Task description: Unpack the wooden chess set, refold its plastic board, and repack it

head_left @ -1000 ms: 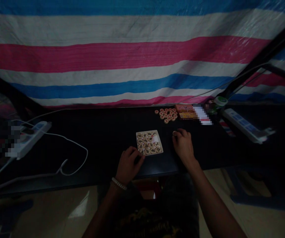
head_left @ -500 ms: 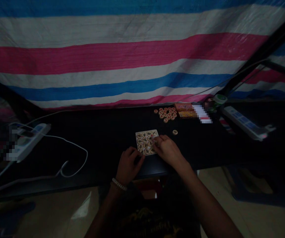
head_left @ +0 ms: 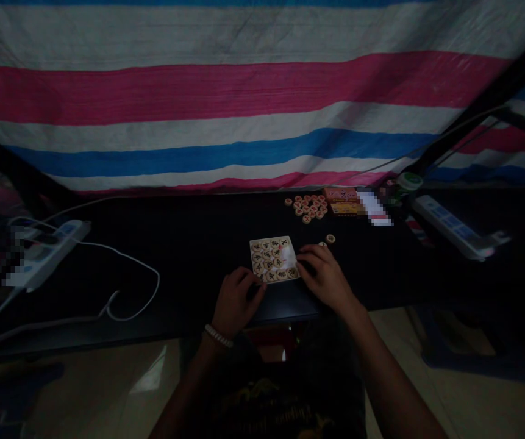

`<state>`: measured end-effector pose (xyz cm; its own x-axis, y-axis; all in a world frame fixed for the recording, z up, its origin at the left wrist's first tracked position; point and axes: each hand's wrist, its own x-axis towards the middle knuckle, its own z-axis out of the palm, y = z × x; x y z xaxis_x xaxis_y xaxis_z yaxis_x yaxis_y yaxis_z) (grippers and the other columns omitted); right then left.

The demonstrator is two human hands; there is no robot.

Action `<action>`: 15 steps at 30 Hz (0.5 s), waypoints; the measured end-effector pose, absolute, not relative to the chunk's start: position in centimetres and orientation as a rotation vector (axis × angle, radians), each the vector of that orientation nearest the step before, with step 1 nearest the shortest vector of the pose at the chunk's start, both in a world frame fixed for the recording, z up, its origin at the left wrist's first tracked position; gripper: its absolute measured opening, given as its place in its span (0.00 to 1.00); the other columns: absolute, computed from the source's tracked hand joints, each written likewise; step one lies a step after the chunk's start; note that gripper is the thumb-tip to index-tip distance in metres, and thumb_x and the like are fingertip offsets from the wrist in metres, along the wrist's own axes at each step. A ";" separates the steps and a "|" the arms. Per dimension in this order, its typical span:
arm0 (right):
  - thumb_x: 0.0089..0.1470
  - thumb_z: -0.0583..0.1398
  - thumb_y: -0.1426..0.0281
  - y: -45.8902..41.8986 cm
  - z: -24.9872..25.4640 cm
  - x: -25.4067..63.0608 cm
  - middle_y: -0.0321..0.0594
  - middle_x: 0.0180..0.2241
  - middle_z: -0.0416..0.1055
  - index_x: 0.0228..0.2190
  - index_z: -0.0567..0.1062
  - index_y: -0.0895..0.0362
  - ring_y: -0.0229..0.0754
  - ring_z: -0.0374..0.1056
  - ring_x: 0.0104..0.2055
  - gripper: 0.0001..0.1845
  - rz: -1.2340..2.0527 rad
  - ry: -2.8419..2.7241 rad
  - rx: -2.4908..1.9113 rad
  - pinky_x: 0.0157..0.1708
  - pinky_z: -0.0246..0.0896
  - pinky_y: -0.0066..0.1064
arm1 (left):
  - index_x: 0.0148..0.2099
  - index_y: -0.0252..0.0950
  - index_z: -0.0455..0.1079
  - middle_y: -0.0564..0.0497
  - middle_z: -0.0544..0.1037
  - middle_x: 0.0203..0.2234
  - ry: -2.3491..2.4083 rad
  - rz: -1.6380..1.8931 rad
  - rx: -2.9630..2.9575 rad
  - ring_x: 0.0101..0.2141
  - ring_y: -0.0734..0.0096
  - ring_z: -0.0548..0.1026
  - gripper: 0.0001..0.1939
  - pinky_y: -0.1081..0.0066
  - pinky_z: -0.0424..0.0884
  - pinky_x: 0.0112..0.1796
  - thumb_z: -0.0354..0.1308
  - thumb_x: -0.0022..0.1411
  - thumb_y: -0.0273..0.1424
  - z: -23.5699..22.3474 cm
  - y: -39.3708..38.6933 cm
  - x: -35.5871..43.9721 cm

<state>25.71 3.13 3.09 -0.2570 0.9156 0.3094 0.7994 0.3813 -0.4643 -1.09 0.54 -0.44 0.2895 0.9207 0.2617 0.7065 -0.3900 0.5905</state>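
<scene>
A small white square tray lies on the dark table, filled with several round wooden game discs marked in black. One cell on its right side shows bare white. My left hand, with a beaded bracelet on the wrist, rests curled against the tray's near left corner. My right hand sits just right of the tray, fingers bent and pressed together by its right edge; what they hold is hidden. A loose disc lies on the table beyond my right hand.
A pile of discs with red marks and an orange box lie at the table's back. White power strips sit at left and right, with a looping white cable. A striped tarp hangs behind.
My right hand went from the loose disc on the table to the tray's discs, then drew back to the tray's right edge, leaving one cell bare. My left hand stayed put.
</scene>
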 end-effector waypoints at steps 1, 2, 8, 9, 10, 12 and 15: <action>0.69 0.59 0.67 2.9 3.8 24.9 0.46 0.48 0.77 0.45 0.81 0.54 0.49 0.72 0.51 0.11 0.379 -2.215 -1.435 0.56 0.69 0.44 | 0.43 0.41 0.73 0.47 0.77 0.43 1.470 0.813 2.202 0.45 0.58 0.77 0.05 0.57 0.71 0.45 0.60 0.73 0.35 -0.4 0.5 -1.1; 0.69 0.58 0.68 2.7 4.3 24.3 0.45 0.46 0.77 0.44 0.81 0.54 0.48 0.73 0.49 0.11 0.451 -2.297 -1.429 0.55 0.69 0.43 | 0.44 0.41 0.73 0.47 0.77 0.43 1.474 0.808 2.200 0.45 0.57 0.77 0.05 0.57 0.71 0.45 0.60 0.73 0.35 -0.4 0.5 -1.1; 0.70 0.56 0.72 2.4 4.5 23.2 0.46 0.48 0.77 0.48 0.80 0.55 0.46 0.75 0.50 0.12 0.673 -2.326 -1.488 0.53 0.71 0.37 | 0.44 0.41 0.73 0.48 0.77 0.42 1.473 0.817 2.196 0.44 0.58 0.77 0.05 0.58 0.72 0.45 0.60 0.73 0.36 -0.2 0.4 -1.0; 0.70 0.57 0.72 2.4 4.3 23.4 0.46 0.49 0.76 0.48 0.79 0.55 0.45 0.75 0.50 0.12 0.701 -2.310 -1.475 0.53 0.71 0.37 | 0.44 0.41 0.73 0.48 0.77 0.42 1.472 0.817 2.193 0.44 0.59 0.77 0.05 0.58 0.72 0.45 0.60 0.73 0.35 -0.2 0.4 -1.0; 0.69 0.58 0.73 2.4 4.2 23.6 0.46 0.50 0.76 0.49 0.79 0.55 0.45 0.75 0.49 0.12 0.725 -2.297 -1.471 0.53 0.71 0.37 | 0.44 0.40 0.73 0.48 0.78 0.42 1.471 0.815 2.191 0.44 0.58 0.77 0.04 0.58 0.72 0.45 0.60 0.73 0.35 -0.1 0.4 -1.0; 0.68 0.59 0.73 2.2 4.2 23.9 0.46 0.50 0.75 0.48 0.80 0.55 0.44 0.76 0.47 0.11 0.752 -2.271 -1.485 0.50 0.72 0.36 | 0.43 0.40 0.73 0.47 0.78 0.41 1.464 0.807 2.194 0.44 0.58 0.77 0.04 0.58 0.72 0.44 0.61 0.72 0.34 0.1 0.5 -0.9; 0.67 0.60 0.73 1.7 4.2 24.1 0.44 0.47 0.75 0.44 0.81 0.55 0.43 0.76 0.44 0.09 0.812 -2.187 -1.470 0.47 0.72 0.34 | 0.43 0.40 0.73 0.47 0.78 0.41 1.464 0.800 2.204 0.44 0.57 0.77 0.05 0.57 0.72 0.45 0.61 0.72 0.34 0.2 0.5 -0.9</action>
